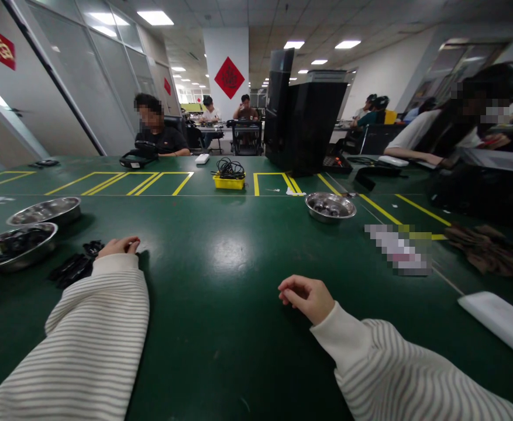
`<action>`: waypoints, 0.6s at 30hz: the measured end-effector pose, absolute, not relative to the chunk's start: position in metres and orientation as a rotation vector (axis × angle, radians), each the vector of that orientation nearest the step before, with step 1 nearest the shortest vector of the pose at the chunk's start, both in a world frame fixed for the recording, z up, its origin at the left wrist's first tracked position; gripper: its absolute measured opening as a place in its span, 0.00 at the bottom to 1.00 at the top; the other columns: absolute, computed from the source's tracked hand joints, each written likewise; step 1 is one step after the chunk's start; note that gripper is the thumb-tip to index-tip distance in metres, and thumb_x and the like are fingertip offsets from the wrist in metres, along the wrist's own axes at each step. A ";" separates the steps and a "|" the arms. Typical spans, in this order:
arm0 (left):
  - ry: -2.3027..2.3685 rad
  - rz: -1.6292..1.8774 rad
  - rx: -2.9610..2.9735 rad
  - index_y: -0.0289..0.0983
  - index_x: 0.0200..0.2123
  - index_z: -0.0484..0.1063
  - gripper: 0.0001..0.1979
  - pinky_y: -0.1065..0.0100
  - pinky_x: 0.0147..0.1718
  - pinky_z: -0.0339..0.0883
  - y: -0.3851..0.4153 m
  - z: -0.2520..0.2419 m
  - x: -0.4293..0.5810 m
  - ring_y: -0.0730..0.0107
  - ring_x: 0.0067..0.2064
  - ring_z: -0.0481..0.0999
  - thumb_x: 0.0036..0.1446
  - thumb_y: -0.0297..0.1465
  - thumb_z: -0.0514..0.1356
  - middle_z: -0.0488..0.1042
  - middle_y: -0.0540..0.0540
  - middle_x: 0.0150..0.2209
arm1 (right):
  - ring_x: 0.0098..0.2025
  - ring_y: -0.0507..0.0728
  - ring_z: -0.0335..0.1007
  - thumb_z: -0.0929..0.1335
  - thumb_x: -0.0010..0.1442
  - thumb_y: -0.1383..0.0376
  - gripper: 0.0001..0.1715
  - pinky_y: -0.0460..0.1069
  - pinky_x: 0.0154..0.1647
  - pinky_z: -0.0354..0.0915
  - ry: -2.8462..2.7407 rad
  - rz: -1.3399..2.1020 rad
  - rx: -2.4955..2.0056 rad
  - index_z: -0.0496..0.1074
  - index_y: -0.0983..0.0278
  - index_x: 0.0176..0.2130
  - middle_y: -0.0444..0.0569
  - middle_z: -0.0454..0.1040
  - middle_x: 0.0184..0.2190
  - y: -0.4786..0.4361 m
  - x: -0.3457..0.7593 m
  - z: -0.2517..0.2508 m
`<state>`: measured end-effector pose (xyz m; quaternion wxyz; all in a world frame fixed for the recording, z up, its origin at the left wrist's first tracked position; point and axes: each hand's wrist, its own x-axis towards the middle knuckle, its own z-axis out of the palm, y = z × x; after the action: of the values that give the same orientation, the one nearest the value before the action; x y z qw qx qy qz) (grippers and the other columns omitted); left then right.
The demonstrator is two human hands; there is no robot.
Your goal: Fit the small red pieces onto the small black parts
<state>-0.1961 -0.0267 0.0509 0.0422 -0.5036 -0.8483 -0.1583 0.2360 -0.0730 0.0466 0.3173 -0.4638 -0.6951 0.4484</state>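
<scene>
My left hand is at the left, just beside several small black parts on the green table. Its fingers are bent and closed, and whatever they may hold is hidden from me. Over the table, right of centre, my right hand has its fingers curled towards the thumb, with nothing visible in them. A steel bowl full of black parts stands left of my left hand. Beyond my right hand is another steel bowl with some dark, shiny pieces inside.
Behind the left bowl is a second steel bowl. A yellow tray holds black cables. A black computer case, a brown cloth and a white bar-shaped object are farther right. People sit across the table and at the right.
</scene>
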 end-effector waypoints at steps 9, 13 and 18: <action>-2.467 -0.315 -1.447 0.37 0.47 0.67 0.20 0.72 0.26 0.54 -0.019 0.030 -0.199 0.69 0.29 0.62 0.54 0.37 0.49 0.63 0.47 0.28 | 0.25 0.52 0.70 0.63 0.51 0.67 0.08 0.47 0.25 0.67 -1.872 1.146 -1.169 0.70 0.68 0.30 0.48 0.73 0.24 -0.072 0.239 0.042; -2.420 -0.342 -1.385 0.36 0.53 0.59 0.23 0.71 0.29 0.57 -0.023 0.034 -0.200 0.67 0.30 0.64 0.55 0.37 0.47 0.66 0.44 0.33 | 0.24 0.52 0.70 0.63 0.51 0.67 0.08 0.47 0.26 0.68 -1.888 1.152 -1.168 0.70 0.68 0.30 0.48 0.73 0.24 -0.072 0.239 0.042; -2.198 -0.578 -1.637 0.32 0.47 0.66 0.20 0.69 0.34 0.60 -0.019 0.034 -0.185 0.66 0.33 0.65 0.55 0.36 0.46 0.68 0.42 0.36 | 0.23 0.51 0.70 0.63 0.51 0.68 0.07 0.48 0.26 0.68 -1.891 1.151 -1.155 0.70 0.68 0.30 0.48 0.73 0.23 -0.072 0.238 0.041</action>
<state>-0.1850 -0.0193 0.0339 0.1693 -0.5761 -0.7734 -0.2034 0.2376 -0.0718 0.0407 0.3165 -0.4389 -0.7183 0.4373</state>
